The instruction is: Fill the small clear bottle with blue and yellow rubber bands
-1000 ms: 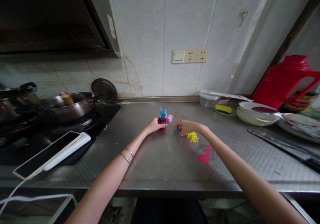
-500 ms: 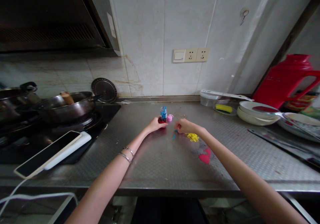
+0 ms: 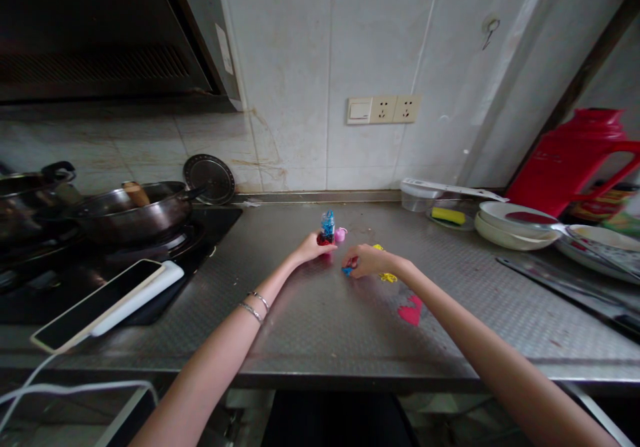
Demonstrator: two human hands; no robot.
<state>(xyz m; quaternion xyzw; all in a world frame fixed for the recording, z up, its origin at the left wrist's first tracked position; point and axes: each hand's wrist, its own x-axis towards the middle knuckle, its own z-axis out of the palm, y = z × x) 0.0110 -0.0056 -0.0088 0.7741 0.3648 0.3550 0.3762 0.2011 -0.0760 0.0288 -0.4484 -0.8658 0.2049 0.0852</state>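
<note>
My left hand (image 3: 311, 250) is wrapped round the lower part of a small clear bottle (image 3: 327, 222), which stands upright on the steel counter. Blue pieces fill its top, with dark and red ones below. Just right of it sits a pink cap (image 3: 341, 234). My right hand (image 3: 369, 260) is low over the counter, its fingertips pinched at a blue bit (image 3: 346, 271) that looks like a small rubber band. Partly behind that hand lies a pile of yellow rubber bands (image 3: 389, 277). Nearer to me is a flat, pinkish-red heart-like shape (image 3: 411, 311).
On the left, a pan (image 3: 135, 217) rests on the stove, and a phone (image 3: 100, 307) with a white cable lies in front. To the right are a yellow sponge (image 3: 448, 216), stacked bowls (image 3: 515, 226), a knife (image 3: 560, 287) and a red thermos jug (image 3: 565, 167).
My right hand has moved slightly down toward me, onto the blue bits lying on the counter, and now covers part of the yellow pile. The left hand keeps its hold on the bottle.
</note>
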